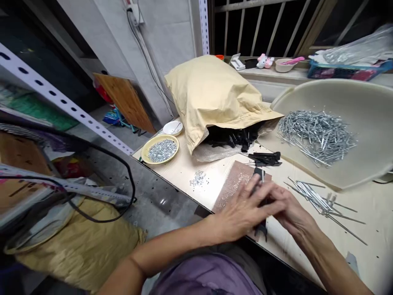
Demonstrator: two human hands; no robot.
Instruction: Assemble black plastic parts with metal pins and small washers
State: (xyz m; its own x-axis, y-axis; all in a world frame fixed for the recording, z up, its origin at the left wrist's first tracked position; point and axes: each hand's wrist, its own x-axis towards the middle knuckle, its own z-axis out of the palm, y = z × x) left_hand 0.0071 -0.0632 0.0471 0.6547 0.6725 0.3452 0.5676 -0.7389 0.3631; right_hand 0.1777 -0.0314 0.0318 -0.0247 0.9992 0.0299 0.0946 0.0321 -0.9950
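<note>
Two hands were closed on one black plastic part (258,174), held in front of the paper sack (211,94). The left hand (242,211) was laid over it with its fingers pressed together, and the right hand (288,207) pinched it from the other side. The work was judged far from finished: many black pieces (233,137) were left in the sack's open mouth, and no finished pile could be made out. Right of the sack, a beige tray (362,98) was heaped with long metal pins (316,133). Some loose pins (316,196) were spread in front of the sack, towards its right. Left of the sack, a yellow dish (145,157) was filled with small metal fasteners (162,150).
</note>
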